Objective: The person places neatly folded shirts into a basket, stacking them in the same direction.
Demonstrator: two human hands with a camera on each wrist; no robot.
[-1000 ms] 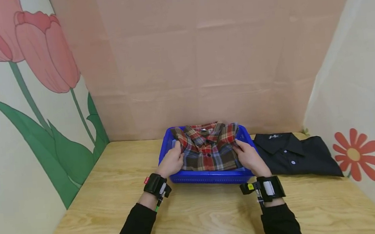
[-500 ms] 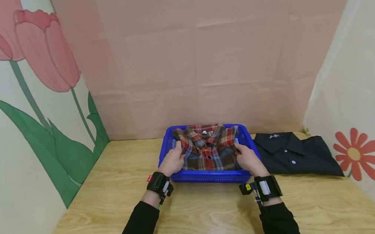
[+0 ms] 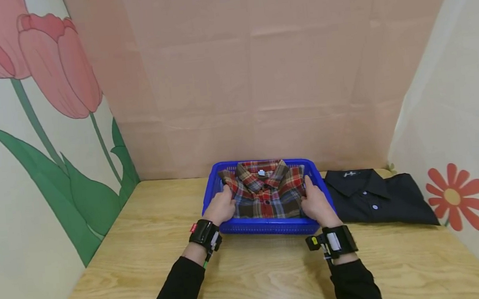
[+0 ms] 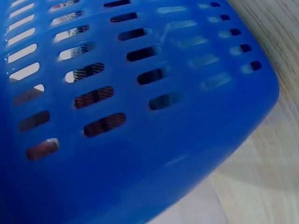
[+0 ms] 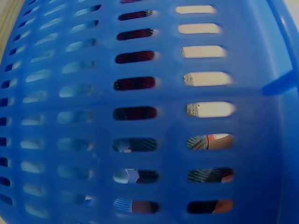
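A plaid shirt [image 3: 265, 202] in red, brown and blue lies folded, collar up and at the back, inside a blue plastic basket [image 3: 269, 226]. At the shirt's left side is my left hand [image 3: 220, 208], reaching over the rim with its index finger straight along the cloth. My right hand [image 3: 318, 205] is at the opposite side, index finger extended forward between shirt and basket wall. Slotted basket walls fill both wrist views, with plaid fabric [image 5: 135, 83] showing through the slots on the right. The walls mostly hide the fingers there.
Right of the basket, close against it, a folded black shirt [image 3: 368, 200] with light buttons lies on the wooden table [image 3: 258, 271]. A brown paper-like backdrop [image 3: 252, 96] rises behind. Flower-printed panels [image 3: 446, 117] stand at both sides.
Both hands have let go of the shirt's shoulders, which were pinched and lifted. The shirt now lies lower and flatter in the basket, and the right index finger has straightened.
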